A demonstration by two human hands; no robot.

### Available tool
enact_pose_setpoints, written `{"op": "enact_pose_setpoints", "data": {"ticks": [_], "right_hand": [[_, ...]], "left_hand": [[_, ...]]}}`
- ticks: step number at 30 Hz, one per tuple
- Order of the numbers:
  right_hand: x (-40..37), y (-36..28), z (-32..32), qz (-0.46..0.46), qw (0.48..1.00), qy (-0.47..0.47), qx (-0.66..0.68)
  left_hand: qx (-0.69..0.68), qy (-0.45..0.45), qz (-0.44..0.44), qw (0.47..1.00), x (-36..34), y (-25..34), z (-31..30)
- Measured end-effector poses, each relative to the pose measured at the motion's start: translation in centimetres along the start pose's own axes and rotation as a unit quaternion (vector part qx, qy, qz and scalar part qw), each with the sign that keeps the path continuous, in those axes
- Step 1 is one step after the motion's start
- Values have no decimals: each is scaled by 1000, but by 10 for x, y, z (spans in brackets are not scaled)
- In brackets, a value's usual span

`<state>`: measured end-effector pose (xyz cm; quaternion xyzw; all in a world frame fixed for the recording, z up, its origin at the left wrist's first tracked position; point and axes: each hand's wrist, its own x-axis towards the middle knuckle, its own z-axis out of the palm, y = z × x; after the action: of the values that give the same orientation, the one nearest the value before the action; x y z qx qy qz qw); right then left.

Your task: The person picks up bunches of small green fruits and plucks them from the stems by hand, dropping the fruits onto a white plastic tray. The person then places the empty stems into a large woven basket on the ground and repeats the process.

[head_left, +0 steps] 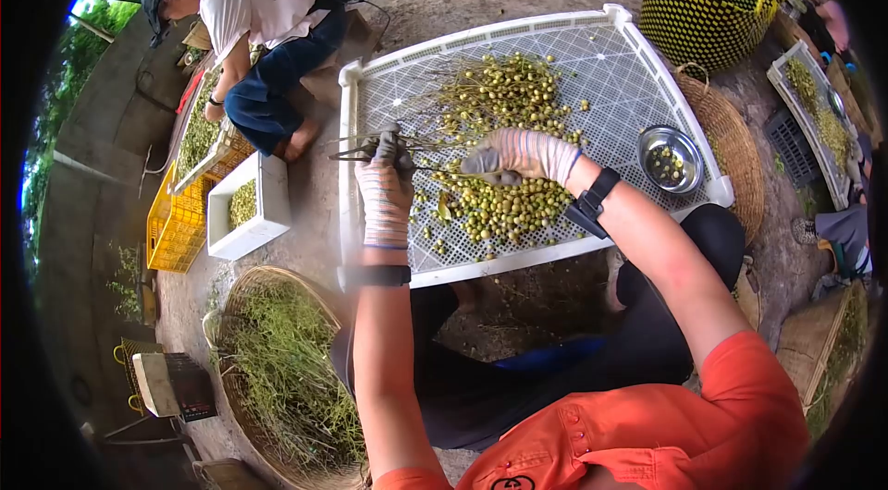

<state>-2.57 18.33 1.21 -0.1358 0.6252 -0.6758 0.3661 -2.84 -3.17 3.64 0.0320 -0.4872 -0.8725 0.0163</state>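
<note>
My left hand (385, 166), in a striped glove with grey fingers, is closed round dark scissors (351, 148) and thin stems above the left part of a white perforated tray (610, 55). To its right, my right hand (518, 157), gloved alike, has its fingers pressed together on a thin stem over the fruit. Small round yellow-green fruits (509, 208) lie heaped below my hands, and more fruits on stems (509, 88) lie beyond them. A steel bowl (670, 160) with a few fruits stands at the tray's right side.
A round basket of green stems (291, 370) stands at lower left. White (264, 236) and yellow crates (176, 231) are at left, beside a seated person (268, 28). A yellow-black woven basket (698, 5) and a flat wicker basket (731, 148) are at right.
</note>
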Motion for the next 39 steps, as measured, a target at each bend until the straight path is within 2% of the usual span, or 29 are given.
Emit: {"op": "enact_pose_setpoints", "data": {"ticks": [2,4,5,6,8,10,12,14,16,18,20,21,23,24,25,26,28,29,30,32,34,36,38,39], "right_hand": [[-5,-1,6,-29,999,-13,-39],[-9,-4,9,-20,999,26,13],[-9,1,7,-89,993,-3,76],[-9,4,2,-87,993,-3,76],[-8,11,-10,-57,979,75,181],[-8,19,-12,-86,983,91,135],[-12,27,-15,-28,983,150,104],[-12,35,-12,-7,986,130,100],[-15,38,-4,7,995,63,78],[-8,51,-6,11,993,39,114],[2,73,-10,-94,991,-17,92],[0,70,-10,-95,991,-17,93],[-13,53,-9,-72,962,-100,242],[-18,46,-7,-57,937,-141,315],[-20,40,-6,-39,933,-131,334],[-19,39,-5,-37,933,-130,333],[-18,39,-6,-24,956,-72,285],[-14,41,-9,-6,968,-50,246],[-16,36,-6,-5,968,-50,247],[-23,24,-2,18,996,2,88],[-25,20,-2,45,998,12,-46],[-23,7,-7,187,959,53,-205],[-37,-6,-8,140,969,71,-189],[-35,-1,-20,137,969,62,-198]], "left_hand": [[7,19,-15,1000,-4,1,1],[-3,23,-5,1000,-3,-1,-2],[-18,44,-9,999,-1,-1,-3],[-33,64,-14,997,1,-2,-5],[-92,91,-29,991,16,-3,-24],[-134,53,-41,989,17,2,-30],[-115,67,-39,990,17,1,-27],[-93,84,-37,991,14,2,-23],[-109,75,-35,991,11,2,-21],[-96,85,-35,991,12,2,-20],[-82,95,-37,991,14,-1,-22],[-73,94,-24,993,17,-2,-25],[-63,96,-9,993,16,-1,-30],[4,82,14,997,15,0,-34],[70,67,36,995,14,-1,-37],[69,68,35,995,15,-1,-39],[150,59,112,981,17,1,-37],[91,66,84,990,16,1,-37],[91,67,83,990,13,4,-33],[-5,123,12,992,10,11,-23],[10,102,21,995,4,12,-21],[24,79,30,996,-2,12,-20],[41,46,22,998,-5,12,-16],[50,61,14,997,-6,10,-11]]}}
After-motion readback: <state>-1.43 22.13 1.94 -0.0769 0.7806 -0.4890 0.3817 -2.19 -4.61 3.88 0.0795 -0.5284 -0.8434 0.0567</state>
